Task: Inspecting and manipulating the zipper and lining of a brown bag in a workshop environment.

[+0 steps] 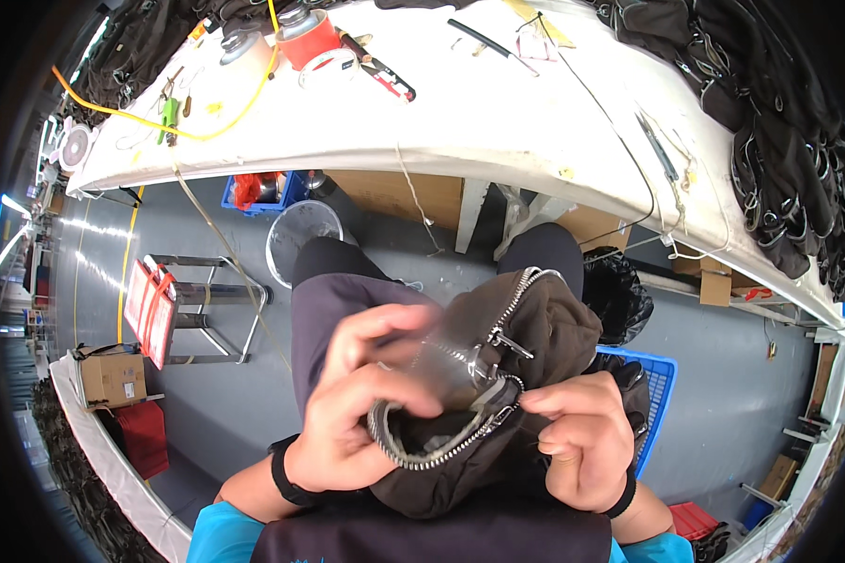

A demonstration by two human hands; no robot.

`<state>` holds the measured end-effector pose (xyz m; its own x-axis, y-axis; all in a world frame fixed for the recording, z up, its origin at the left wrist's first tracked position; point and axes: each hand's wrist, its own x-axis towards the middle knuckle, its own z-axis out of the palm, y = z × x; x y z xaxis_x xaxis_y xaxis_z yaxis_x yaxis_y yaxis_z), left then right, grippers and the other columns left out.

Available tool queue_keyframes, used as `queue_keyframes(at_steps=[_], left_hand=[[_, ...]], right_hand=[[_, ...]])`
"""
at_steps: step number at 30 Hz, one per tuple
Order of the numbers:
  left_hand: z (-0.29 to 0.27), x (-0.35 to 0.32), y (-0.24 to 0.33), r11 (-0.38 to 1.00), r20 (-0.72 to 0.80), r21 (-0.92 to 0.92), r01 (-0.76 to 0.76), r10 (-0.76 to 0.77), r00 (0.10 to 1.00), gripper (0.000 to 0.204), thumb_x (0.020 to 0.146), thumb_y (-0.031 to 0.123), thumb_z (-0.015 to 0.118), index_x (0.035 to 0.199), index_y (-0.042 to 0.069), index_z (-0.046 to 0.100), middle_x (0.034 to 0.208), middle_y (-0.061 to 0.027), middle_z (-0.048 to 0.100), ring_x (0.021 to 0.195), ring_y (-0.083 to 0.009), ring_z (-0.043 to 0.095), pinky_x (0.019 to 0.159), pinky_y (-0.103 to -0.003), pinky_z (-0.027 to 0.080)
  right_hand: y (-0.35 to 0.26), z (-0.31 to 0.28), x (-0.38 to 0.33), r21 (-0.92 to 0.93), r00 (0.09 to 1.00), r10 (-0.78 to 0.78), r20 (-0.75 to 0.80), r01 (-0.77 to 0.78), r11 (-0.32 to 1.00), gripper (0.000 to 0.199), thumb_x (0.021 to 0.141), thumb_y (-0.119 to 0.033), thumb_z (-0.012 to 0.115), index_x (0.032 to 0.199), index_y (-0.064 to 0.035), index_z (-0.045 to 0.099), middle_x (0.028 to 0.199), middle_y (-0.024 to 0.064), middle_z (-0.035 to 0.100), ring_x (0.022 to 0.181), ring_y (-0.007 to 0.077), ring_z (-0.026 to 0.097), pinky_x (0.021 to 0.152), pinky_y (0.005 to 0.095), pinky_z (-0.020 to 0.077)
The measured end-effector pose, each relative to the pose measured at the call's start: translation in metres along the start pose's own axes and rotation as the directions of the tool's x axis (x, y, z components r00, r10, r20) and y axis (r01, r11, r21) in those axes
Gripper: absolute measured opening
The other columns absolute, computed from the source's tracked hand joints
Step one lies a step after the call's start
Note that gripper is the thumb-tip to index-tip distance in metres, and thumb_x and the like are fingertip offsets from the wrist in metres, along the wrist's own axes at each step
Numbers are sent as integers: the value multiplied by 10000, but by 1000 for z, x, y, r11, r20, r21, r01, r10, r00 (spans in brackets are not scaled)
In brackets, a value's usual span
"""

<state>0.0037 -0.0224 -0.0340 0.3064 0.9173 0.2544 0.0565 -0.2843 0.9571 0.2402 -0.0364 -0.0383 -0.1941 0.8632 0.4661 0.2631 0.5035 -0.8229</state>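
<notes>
Dk brown bag (559, 324) w/ metal zip (422, 462) is resting on person's lap (324, 314), approx. 5 o'clock of ctr, mouth gaping. Hands: L hand (343, 408), 7 o'clock, is touching bag's left rim, fingers part-curled, blurred; can't tell if tips are gripping anything. R hand (587, 441), 4–5 o'clock, is pinching zip edge, thumb & fingertip drawn together. Blue crate (667, 375) is standing at 4, bucket (280, 255) at 10, stool (207, 295) at 9. White counter (498, 117) is spanning 12, red tin (308, 42) sitting on it at 11.
</notes>
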Motion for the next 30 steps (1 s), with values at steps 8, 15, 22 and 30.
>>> queue_keyframes(at_steps=[8, 15, 22, 30], left_hand=[[-11, 35, 57, 766, 330, 627, -137, -103, 938, 318, 658, 203, 857, 859, 93, 636, 780, -16, 655, 674, -231, 595, 668, -347, 442], [5, 48, -17, 840, 546, 496, 221, -499, 673, 382, 793, 319, 747, 939, -18, 641, 829, -193, 666, 802, -379, 641, 703, -414, 490], [-2, 19, -48, 735, 461, -10, 678, -598, 655, 291, 877, 189, 731, 1080, -5, 653, 961, -34, 683, 892, -89, 596, 815, -259, 477], [-28, 1, 16, 830, 347, -228, 510, -420, 839, 218, 860, 37, 728, 1066, 11, 660, 985, -66, 688, 896, -140, 646, 809, -271, 500]], right_hand=[[17, 9, 17, 15, 968, -229, 99, 229, 973, 295, 646, 139, 620, 885, 3, 514, 812, 127, 620, 598, 238, 581, 515, 313, 484], [20, 30, 11, 163, 996, -93, 2, 91, 982, 45, 938, -21, 545, 940, -36, 503, 826, 143, 613, 622, 201, 560, 574, 301, 477], [23, -4, -3, 587, 913, 386, -129, -243, 772, 110, 1022, -152, 469, 967, -64, 432, 763, 68, 511, 618, 126, 478, 554, 263, 435], [100, -101, -48, 377, 789, 522, -324, -399, 836, 103, 1033, -168, 464, 1002, -70, 462, 787, 12, 465, 675, 91, 424, 612, 212, 365]])
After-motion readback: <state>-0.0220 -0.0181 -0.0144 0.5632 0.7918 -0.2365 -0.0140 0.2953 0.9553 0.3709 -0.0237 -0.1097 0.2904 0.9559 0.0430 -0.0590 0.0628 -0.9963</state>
